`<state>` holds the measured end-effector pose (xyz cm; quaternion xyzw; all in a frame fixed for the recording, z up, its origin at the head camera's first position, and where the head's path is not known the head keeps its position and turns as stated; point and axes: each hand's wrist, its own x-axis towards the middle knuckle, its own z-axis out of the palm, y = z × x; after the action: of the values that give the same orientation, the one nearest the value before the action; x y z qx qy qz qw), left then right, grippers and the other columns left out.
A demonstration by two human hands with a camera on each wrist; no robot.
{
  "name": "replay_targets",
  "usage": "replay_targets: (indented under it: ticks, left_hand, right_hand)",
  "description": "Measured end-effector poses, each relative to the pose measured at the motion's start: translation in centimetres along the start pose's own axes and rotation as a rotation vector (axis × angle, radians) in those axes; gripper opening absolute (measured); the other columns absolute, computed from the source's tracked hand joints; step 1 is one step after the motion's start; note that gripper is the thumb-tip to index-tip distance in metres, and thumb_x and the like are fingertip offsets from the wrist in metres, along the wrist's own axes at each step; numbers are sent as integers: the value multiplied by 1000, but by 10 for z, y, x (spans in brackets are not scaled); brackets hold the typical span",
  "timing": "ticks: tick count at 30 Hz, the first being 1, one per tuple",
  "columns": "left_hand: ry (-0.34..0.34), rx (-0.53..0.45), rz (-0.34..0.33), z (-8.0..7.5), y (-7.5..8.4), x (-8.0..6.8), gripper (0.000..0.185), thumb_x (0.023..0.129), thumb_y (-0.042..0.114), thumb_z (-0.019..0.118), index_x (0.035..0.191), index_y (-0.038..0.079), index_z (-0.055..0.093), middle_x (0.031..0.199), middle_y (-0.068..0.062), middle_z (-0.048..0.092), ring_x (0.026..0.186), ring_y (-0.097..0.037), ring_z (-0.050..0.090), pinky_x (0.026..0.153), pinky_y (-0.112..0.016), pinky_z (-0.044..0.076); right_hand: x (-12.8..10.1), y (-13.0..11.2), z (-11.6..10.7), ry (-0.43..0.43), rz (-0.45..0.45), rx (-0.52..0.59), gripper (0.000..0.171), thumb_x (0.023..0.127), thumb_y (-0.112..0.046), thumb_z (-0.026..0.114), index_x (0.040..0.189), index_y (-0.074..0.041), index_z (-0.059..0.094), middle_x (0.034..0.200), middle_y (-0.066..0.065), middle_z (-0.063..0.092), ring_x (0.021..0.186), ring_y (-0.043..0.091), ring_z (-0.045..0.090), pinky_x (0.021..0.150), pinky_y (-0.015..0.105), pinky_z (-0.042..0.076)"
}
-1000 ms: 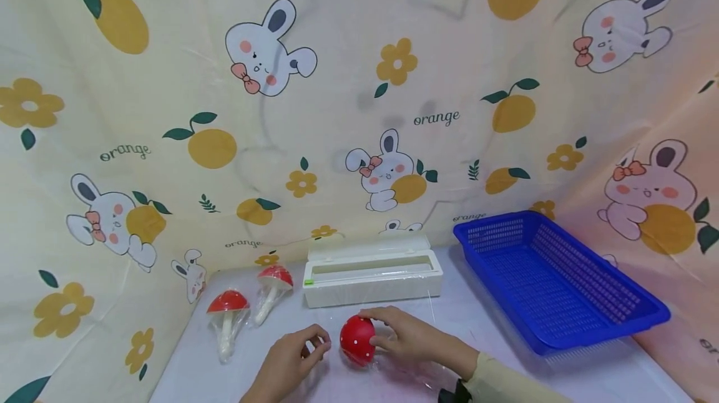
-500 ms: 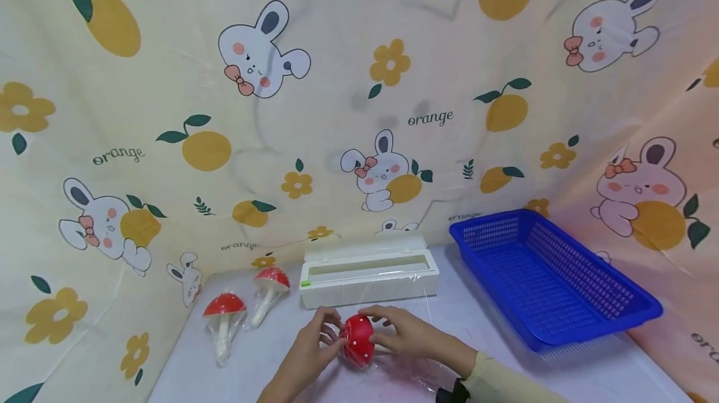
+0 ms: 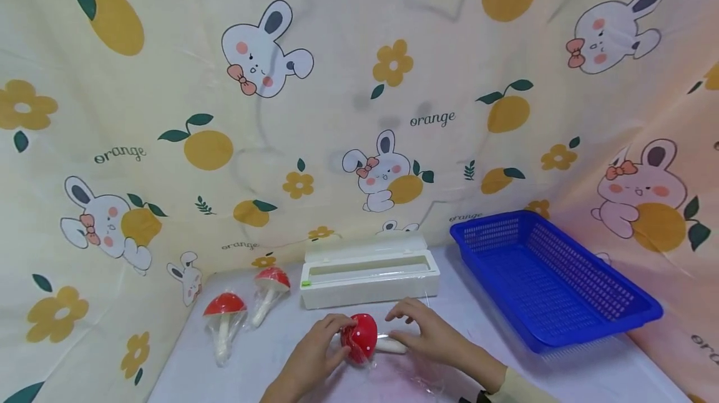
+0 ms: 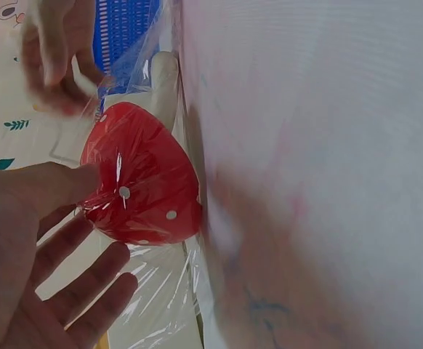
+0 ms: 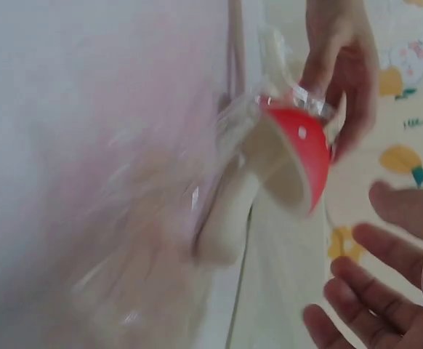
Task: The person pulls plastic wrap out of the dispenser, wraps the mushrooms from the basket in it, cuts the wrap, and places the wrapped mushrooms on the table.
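Observation:
A toy mushroom [image 3: 366,333] with a white-dotted red cap lies on its side on the white table, its pale stem [image 3: 390,345] pointing right. Clear plastic film wraps it and trails off past the stem. My left hand [image 3: 316,348] is at the top of the cap; in the left wrist view its thumb and forefinger pinch the gathered film there, the other fingers spread. Apart from the mushroom, my right hand [image 3: 431,333] hovers by the stem. Its fingers [image 5: 375,291] are loosely bent and hold nothing in the right wrist view.
Two more film-wrapped toy mushrooms, a front one [image 3: 224,315] and a rear one [image 3: 271,294], lie at the left. Behind the hands stands a long white box [image 3: 367,291] with its lid raised. A blue plastic basket [image 3: 553,278] sits at the right, before a patterned curtain [image 3: 337,97].
My left hand has come in from the left and taken the film at the cap. My right hand has let go of the cap and drawn back to the right, uncovering the stem.

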<state>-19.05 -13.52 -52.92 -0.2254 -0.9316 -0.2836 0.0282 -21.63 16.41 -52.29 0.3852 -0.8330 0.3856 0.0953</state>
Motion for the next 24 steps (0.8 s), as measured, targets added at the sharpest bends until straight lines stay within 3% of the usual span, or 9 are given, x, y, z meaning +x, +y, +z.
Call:
replay_targets:
  ticks: [3,7,11,15,17,19,22,24]
  left_hand:
    - [-14,-7,-8,2,-2,2,53,91,27,88,138,29,65,139,6,64,132,-23,61,105,-48,57]
    - [-16,-12,-4,3,-2,2,52,91,29,88,137,29,66,139,7,64,131,-22,61,105,-47,57]
    - [-12,-17,-15,2,0,2,51,90,29,89,136,29,66,138,6,64,131,-23,61,104,-47,58]
    - [-11,-15,-17,2,0,1,52,90,29,89,136,29,66,139,6,64,131,-24,60,103,-46,59]
    - [-12,-9,-26,2,0,1,52,90,29,89,137,30,65,139,6,63,132,-24,60,103,-47,59]
    - [-13,-8,-32,1,1,1,53,90,28,89,137,30,65,139,6,63,132,-25,60,103,-47,58]
    - [-13,-8,-44,1,2,1,53,89,28,90,136,30,66,139,7,63,132,-24,59,103,-47,58]
    - [-9,-13,-46,2,3,2,52,89,28,90,135,30,66,138,7,63,132,-24,60,103,-47,58]
  right_hand:
    - [-18,7,-9,-34,-39,5,21,96,-25,84,109,-19,69,96,-5,66,88,10,60,74,28,55]
    - [-42,14,-18,-207,-15,38,31,90,-34,89,105,-21,66,84,-7,60,77,-1,51,66,17,47]
    - [-60,14,-23,-394,139,134,38,83,-38,94,106,-23,66,84,-11,56,77,-4,50,64,16,45]
    - [-71,9,-26,-493,285,240,29,86,-31,90,104,-25,68,84,-14,54,78,-2,53,63,19,45]
    - [-72,9,-27,-497,250,242,21,90,-24,86,102,-24,68,84,-13,55,79,-3,53,64,18,46]
    - [-71,11,-26,-466,142,208,16,94,-18,81,100,-22,68,84,-13,56,79,-6,52,65,16,47]
    - [-68,14,-26,-374,9,138,13,98,-12,77,98,-20,67,84,-14,57,78,-9,50,64,14,48]
    - [-64,16,-26,-296,-14,94,14,99,-12,76,97,-20,66,84,-16,57,77,-9,49,62,15,48]
